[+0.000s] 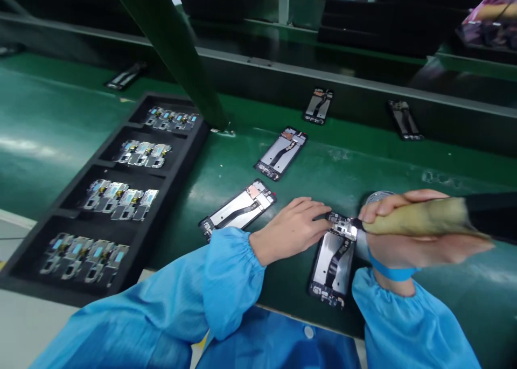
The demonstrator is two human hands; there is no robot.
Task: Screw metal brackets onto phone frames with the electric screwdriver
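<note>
An opened phone point(331, 269), its inner side facing up, lies on the green mat in front of me. My left hand point(297, 226) reaches over from the left, its fingertips pressed on the phone's top end by the small circuit board point(343, 228). The thumb is hidden. My right hand point(398, 226) is wrapped round a thick electric screwdriver point(420, 216) with a worn yellowish grip, partly blurred. Its dark tip meets the right edge of the board. A blue band circles my right wrist.
Other opened phones point(242, 207) lie on the green work surface point(226, 159), several further back. On the left stands a black compartment tray point(163, 223) holding rows of circuit boards. A slanted green post point(181, 62) rises behind it. Behind my right hand sits a round perforated object point(379, 196).
</note>
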